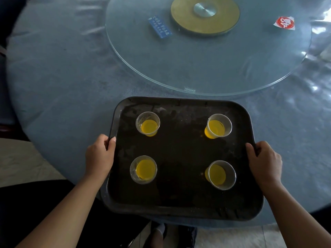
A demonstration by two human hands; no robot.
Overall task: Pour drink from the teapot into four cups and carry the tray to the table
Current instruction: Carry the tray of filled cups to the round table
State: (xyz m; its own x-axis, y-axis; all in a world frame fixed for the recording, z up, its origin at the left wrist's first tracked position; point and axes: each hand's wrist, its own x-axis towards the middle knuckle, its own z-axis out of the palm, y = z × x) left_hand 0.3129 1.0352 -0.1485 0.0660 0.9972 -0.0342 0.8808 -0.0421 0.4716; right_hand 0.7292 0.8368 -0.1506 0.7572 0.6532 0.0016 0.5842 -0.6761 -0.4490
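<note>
A dark, rounded-rectangular plastic tray (180, 154) is gripped at its two side rims: the left hand (99, 156) is closed over the left rim, thumb on top and the fingers (107, 140) curled under the edge, and the right hand (264, 160) is closed the same way over the right rim. The tray's near edge is seen past the edge of the round tabletop covered in blue cloth (71, 77), while its far part lies over that cloth; whether it is resting there or held just above cannot be told. Four clear plastic cups are carried upright on the tray, one toward each corner and well apart: the near-left cup (143, 169), the near-right cup (221, 175), the far-left cup (148, 123) and the far-right cup (218, 125). Each is partly filled with yellow drink. Just beyond the tray's far rim, a large round glass turntable (206, 72) is set on the tabletop, with a gold disc (205, 17) at its centre, a blue label (159, 27) to the left and a red-and-white sticker (284, 23) to the right.
</note>
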